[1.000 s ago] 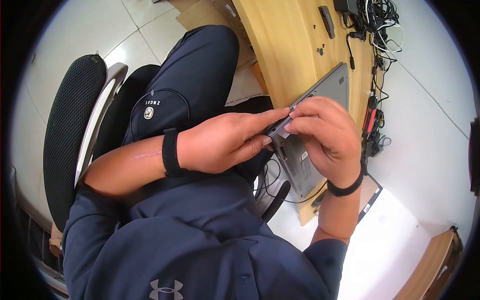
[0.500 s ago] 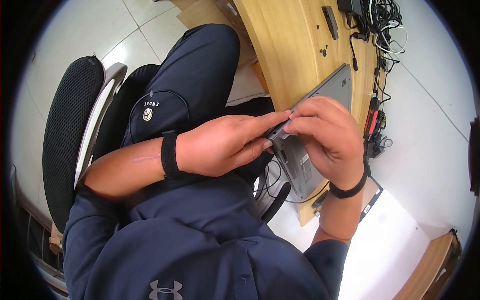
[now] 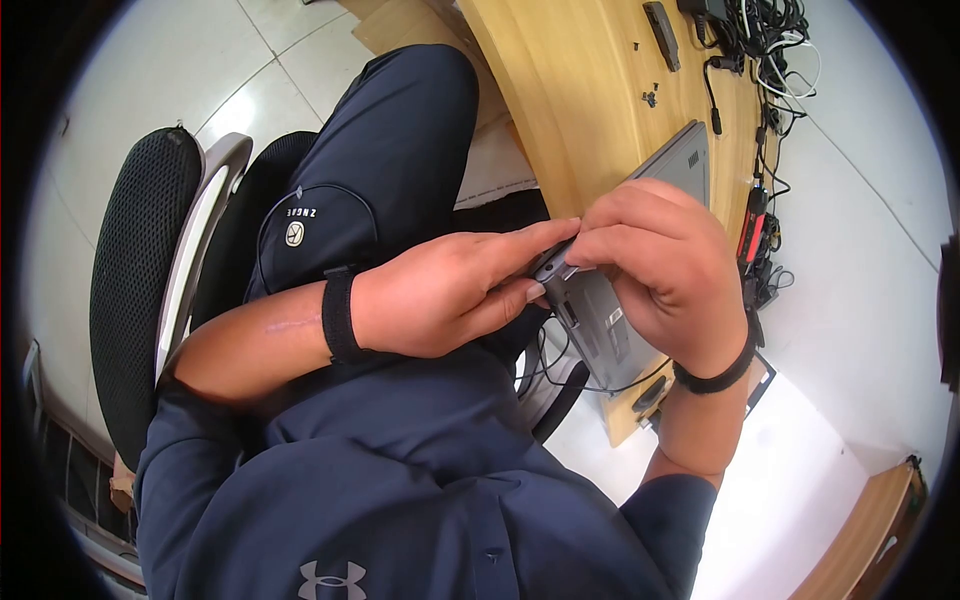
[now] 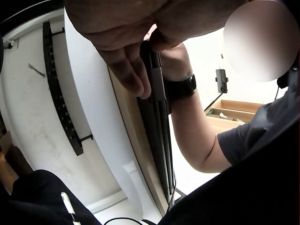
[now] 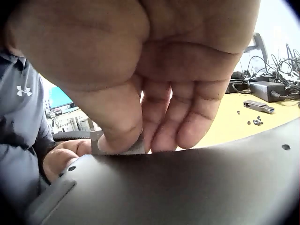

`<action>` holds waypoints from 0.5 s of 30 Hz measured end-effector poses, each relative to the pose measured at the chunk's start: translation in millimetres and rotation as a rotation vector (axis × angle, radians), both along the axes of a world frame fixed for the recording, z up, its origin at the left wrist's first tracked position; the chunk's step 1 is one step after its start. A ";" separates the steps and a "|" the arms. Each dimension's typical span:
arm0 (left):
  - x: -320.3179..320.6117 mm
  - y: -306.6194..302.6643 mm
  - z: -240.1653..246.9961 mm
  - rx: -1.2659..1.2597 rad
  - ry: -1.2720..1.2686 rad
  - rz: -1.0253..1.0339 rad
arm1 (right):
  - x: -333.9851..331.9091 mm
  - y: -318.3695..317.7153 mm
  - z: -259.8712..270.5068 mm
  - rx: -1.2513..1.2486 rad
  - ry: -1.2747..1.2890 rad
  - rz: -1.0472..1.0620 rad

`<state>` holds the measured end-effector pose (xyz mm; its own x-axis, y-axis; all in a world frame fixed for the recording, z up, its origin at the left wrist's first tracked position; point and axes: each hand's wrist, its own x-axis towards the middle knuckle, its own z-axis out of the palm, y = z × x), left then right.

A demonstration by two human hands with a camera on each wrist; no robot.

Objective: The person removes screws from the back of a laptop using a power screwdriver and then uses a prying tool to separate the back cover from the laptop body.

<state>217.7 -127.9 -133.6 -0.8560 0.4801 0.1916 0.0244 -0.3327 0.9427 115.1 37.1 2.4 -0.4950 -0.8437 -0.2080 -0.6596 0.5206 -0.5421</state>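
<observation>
A grey laptop (image 3: pixel 605 335) lies closed with its underside up, one corner reaching over the table's front edge. My left hand (image 3: pixel 440 290) grips that corner, its thumb on the near side and its fingers along the edge. Bent over the same edge, my right hand (image 3: pixel 665 270) pinches a thin flat grey piece (image 5: pixel 136 149) between thumb and fingers, right at the laptop's seam. The lower edge of the piece is hidden behind the casing. Screw holes (image 5: pixel 286 147) show in the underside.
On the wooden table (image 3: pixel 560 90) lie several small screws (image 3: pixel 650 98) and a dark stick like a USB drive (image 3: pixel 662 36). Tangled cables (image 3: pixel 785 45) and a power adapter (image 5: pixel 267 90) line the back edge. A chair armrest (image 3: pixel 145 300) stands at the left.
My right wrist and forearm have shifted slightly to the right, while the fingers stay at the laptop's edge. My left hand keeps its hold almost unmoved.
</observation>
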 end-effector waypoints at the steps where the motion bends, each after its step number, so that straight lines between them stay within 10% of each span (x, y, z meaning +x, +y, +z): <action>1: 0.1 0.5 -0.3 0.000 -0.001 -0.002 | 0.6 1.8 -1.3 -0.026 0.005 -0.013; 15: -1.0 -1.3 2.3 0.023 -0.119 -0.073 | -19.2 -2.6 -8.1 0.034 -0.119 -0.004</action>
